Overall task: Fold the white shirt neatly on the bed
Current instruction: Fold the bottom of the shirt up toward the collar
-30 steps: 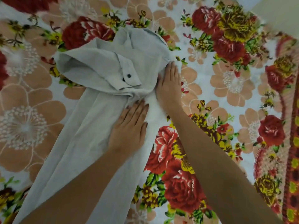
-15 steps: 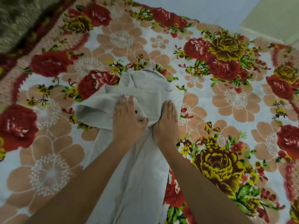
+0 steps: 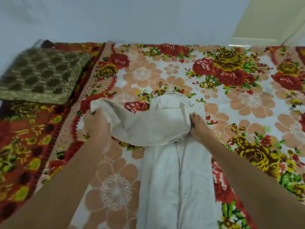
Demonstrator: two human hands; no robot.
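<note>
Left hand (image 3: 96, 123) has moved out from the middle of the white shirt (image 3: 165, 129) to its left sleeve, fingers closed on the cloth; right hand (image 3: 199, 128) lies flat and open, pressing the shirt's right edge as before. Shirt lies lengthwise on the bed (image 3: 247, 100) (floral cover, red and peach). No legible writing. Brown patterned cushion (image 3: 41, 76) at far left; pale wall (image 3: 132, 19) behind.

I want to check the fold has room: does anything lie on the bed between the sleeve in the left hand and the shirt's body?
Nothing visible does. The left hand holds the sleeve out to the side; between it and the white shirt lies only bare bedsheet. The brown pillow sits far off, at the bed's left corner.
</note>
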